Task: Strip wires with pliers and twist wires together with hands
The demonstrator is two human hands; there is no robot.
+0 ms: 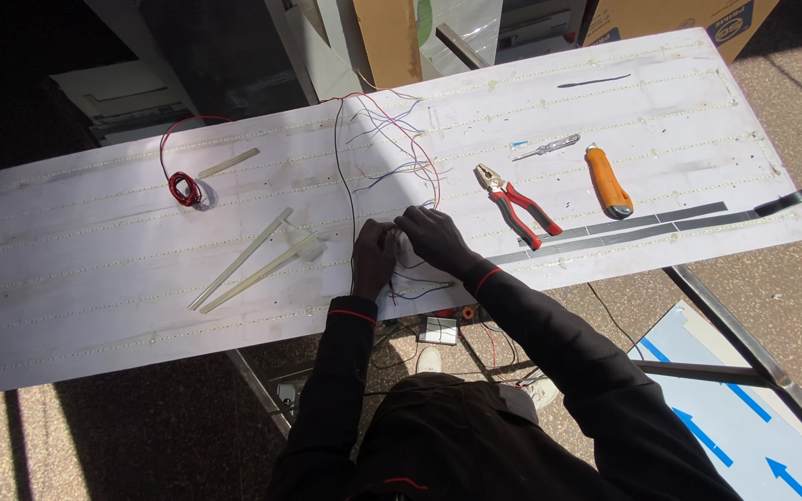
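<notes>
While both hands meet mid-frame, left hand point(373, 255) and right hand point(433, 237) fingers curl closed around thin wires point(392, 139); red-handled pliers point(517, 204) lie right, white panel point(95, 250) beneath.

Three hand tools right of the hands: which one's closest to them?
The red-handled pliers; they lie just right of the right hand. The small screwdriver and orange-handled knife sit farther out.

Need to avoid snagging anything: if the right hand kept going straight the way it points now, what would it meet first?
The right hand points left across the white panel, so it would almost at once meet the left hand, which it seems to touch already. Beyond that lie the pale sticks; depth is unclear.
</notes>
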